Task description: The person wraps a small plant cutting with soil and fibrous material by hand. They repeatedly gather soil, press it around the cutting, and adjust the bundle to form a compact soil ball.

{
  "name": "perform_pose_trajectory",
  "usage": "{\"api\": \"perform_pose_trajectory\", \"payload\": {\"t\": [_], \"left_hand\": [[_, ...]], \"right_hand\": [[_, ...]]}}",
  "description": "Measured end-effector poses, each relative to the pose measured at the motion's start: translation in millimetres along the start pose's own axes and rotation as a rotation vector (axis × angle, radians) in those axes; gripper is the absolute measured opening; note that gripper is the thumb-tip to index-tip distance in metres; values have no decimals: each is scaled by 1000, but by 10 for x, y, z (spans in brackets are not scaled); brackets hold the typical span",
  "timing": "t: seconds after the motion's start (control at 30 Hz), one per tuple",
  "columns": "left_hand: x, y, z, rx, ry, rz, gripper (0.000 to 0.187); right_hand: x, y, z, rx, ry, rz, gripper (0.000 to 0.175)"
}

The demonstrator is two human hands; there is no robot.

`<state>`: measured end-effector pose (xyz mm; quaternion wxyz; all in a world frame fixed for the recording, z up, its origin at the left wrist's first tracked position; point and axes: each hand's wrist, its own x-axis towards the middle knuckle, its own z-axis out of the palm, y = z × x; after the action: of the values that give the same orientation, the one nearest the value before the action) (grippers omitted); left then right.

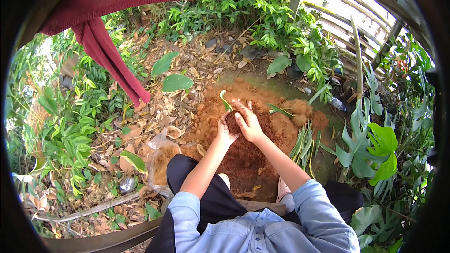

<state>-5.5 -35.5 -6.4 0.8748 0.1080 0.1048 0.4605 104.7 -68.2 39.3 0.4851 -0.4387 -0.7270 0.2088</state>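
Observation:
Between my palms sits a ball of dark brown planting fibre [232, 123], with a green leaf cutting [225, 100] standing up out of its top. My left hand [225, 126] cups the ball from the left, its fingers speckled with brown bits. My right hand [249, 121] presses against the ball's right side, fingers stretched forward. Below both hands lies a heap of reddish-brown loose fibre [242, 151], paler and orange toward its far side. The underside of the ball is hidden by my hands.
Cut long leaves [303, 144] lie right of the heap, near fibrous clumps [299, 112]. A clear plastic bag [158, 163] of tan fibre stands by my left knee. A maroon knit garment [116, 56] hangs at upper left. A plastic bottle [338, 104] lies by the bamboo fence [351, 17].

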Motion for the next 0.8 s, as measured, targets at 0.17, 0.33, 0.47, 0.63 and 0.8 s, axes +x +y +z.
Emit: {"api": "perform_pose_trajectory", "payload": {"t": [0.17, 0.33, 0.47, 0.63, 0.8], "left_hand": [[83, -39, 77, -23, 147, 91, 30], [142, -226, -81, 59, 232, 136, 32], [230, -160, -128, 99, 131, 134, 38], [120, -192, -1, 90, 303, 45, 45], [120, -230, -44, 110, 277, 74, 44]], "right_hand": [[-128, -25, 11, -460, 172, -48, 37], [-161, 73, 153, -524, 299, -46, 42], [-187, 61, 110, -605, 263, -63, 44], [-218, -81, 8, -624, 196, -19, 45], [-171, -174, 0, -535, 282, -16, 36]]}}
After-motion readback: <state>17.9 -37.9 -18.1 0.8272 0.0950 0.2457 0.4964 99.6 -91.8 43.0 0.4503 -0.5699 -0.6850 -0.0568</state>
